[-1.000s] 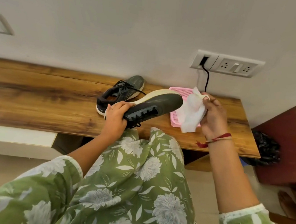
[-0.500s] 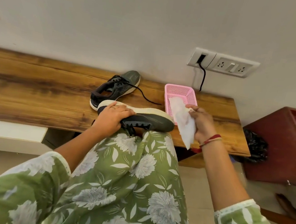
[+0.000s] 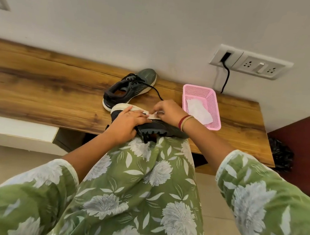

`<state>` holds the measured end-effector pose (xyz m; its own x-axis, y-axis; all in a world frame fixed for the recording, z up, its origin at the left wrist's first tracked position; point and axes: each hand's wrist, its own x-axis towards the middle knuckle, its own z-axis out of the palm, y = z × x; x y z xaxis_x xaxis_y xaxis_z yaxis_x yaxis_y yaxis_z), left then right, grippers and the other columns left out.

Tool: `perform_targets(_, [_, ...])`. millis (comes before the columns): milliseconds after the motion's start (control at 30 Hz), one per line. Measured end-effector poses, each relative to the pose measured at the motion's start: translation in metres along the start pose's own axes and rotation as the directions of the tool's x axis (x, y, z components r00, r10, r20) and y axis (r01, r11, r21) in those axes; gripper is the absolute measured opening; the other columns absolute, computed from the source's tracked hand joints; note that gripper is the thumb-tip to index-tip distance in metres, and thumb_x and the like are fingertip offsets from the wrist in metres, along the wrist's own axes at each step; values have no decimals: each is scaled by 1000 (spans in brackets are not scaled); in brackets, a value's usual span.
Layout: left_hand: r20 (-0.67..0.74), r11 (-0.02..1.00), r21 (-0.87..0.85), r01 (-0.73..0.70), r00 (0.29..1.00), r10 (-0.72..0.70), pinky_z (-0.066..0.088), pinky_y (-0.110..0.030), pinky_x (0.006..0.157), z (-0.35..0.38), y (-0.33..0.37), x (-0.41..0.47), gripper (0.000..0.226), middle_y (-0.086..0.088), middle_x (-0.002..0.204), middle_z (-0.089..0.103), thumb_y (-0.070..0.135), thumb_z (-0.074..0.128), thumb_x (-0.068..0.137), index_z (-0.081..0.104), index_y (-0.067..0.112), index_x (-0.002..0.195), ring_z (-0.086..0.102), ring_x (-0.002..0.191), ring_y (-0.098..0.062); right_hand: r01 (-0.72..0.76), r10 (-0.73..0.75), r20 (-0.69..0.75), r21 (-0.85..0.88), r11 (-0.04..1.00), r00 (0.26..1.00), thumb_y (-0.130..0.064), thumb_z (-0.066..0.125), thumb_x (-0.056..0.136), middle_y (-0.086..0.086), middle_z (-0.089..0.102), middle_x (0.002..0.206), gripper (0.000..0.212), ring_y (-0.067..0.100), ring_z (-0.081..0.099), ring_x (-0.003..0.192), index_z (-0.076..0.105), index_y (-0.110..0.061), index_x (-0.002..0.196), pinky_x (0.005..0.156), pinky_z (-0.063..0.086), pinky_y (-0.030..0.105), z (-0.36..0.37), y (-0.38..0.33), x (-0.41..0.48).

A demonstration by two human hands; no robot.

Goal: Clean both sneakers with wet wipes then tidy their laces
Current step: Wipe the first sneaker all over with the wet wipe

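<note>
A dark sneaker [image 3: 160,130] with a cream sole lies on its side across my knee at the bench's front edge. My left hand [image 3: 126,122] grips its heel end. My right hand [image 3: 167,112] presses a bunched white wet wipe [image 3: 153,115] against the cream sole, and most of the wipe is hidden under my fingers. The second sneaker [image 3: 129,89], grey-green and black, stands upright on the wooden bench [image 3: 38,89] behind, with one black lace trailing to the right.
A pink mesh basket [image 3: 212,96] holding a white wipe [image 3: 198,111] sits on the bench at the right. A wall socket [image 3: 250,64] with a black cable hangs above it. A dark red bin [image 3: 304,144] stands right of the bench.
My right hand brought the wipe down from beside the toe onto the sole. The sneaker was lowered from a raised tilt to lie flat on my knee. A wipe now shows in the basket.
</note>
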<state>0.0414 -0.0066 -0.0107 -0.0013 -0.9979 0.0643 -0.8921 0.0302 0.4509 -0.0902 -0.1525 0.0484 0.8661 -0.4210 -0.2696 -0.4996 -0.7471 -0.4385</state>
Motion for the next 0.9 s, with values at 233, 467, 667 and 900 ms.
perform_targets(233, [107, 997, -65, 47, 993, -40, 5, -37, 116, -8, -6, 10, 65, 0, 141, 50, -5, 52, 74, 54, 22, 133, 35, 138, -18, 193, -170, 97, -325, 926, 981, -2, 50, 89, 5, 61, 114, 36, 24, 53, 108, 67, -19, 116, 92, 43, 39, -4, 14, -20])
perform_targets(467, [119, 996, -73, 46, 992, -37, 3, -36, 117, -12, -3, 11, 61, 1, 143, 49, -5, 51, 79, 54, 22, 134, 33, 139, -17, 53, -67, -42, -273, 961, 997, 2, 58, 85, 11, 69, 104, 26, 29, 62, 99, 72, -9, 103, 87, 45, 30, -5, 72, -72])
perform_targets(667, [105, 996, -71, 59, 993, -52, 3, -33, 116, -8, -5, 11, 61, 1, 142, 49, -5, 52, 78, 55, 22, 133, 34, 138, -15, -173, 188, -294, 77, 982, 937, 4, 57, 87, 10, 68, 110, 25, 23, 60, 102, 71, -7, 105, 87, 40, 19, -20, 76, -87])
perform_targets(900, [134, 992, -93, 84, 988, -71, 6, -37, 117, -11, -6, 13, 58, -1, 140, 51, -5, 51, 79, 56, 20, 132, 35, 138, -17, 4, -19, -144, -109, 994, 989, 0, 54, 89, 8, 64, 119, 30, 23, 58, 110, 68, -11, 113, 100, 43, 32, 6, 30, -20])
